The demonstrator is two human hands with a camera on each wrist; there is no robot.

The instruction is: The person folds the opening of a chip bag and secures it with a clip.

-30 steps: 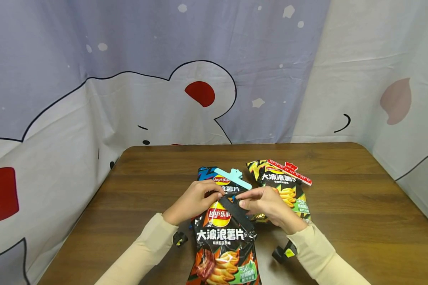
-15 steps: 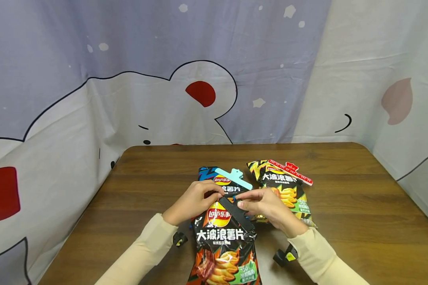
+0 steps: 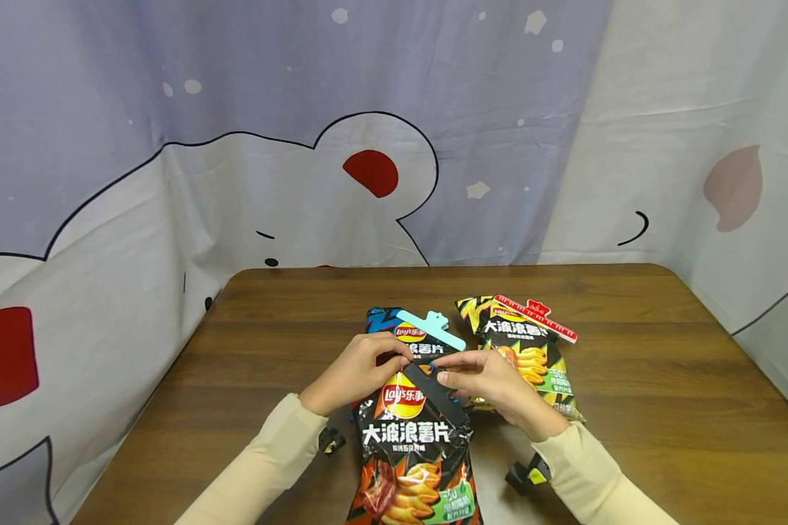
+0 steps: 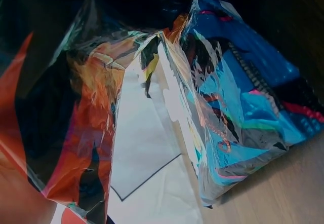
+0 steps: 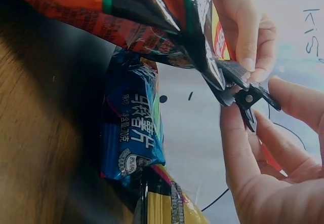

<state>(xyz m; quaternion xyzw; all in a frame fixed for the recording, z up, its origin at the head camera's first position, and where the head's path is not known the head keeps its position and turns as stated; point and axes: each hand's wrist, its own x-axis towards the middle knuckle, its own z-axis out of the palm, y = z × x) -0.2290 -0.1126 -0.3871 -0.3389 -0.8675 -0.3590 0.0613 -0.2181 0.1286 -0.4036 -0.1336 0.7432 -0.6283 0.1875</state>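
A black and orange bag of potato chips (image 3: 403, 456) is held tilted up over the near middle of the table. Across its folded top lies a black bag clip (image 3: 436, 394), seen end-on with its hinge pin in the right wrist view. My left hand (image 3: 361, 372) pinches the bag's upper edge beside one end of the clip. At the clip's handles, my right hand (image 3: 499, 383) holds on between thumb and fingers, plain in the right wrist view. The left wrist view shows the bag's crinkled back; the left fingers are hidden there.
Behind the front bag lies a blue chip bag (image 3: 381, 319) with a light-teal clip (image 3: 433, 329). To its right is a yellow and black chip bag (image 3: 519, 350), closed by a red clip (image 3: 535, 317). Printed curtain (image 3: 486, 146) hangs behind the wooden table (image 3: 289, 306).
My right hand and wrist have shifted very slightly at the clip, showing more of the yellow bag's lower edge. The left hand, front bag and black clip stay almost still.
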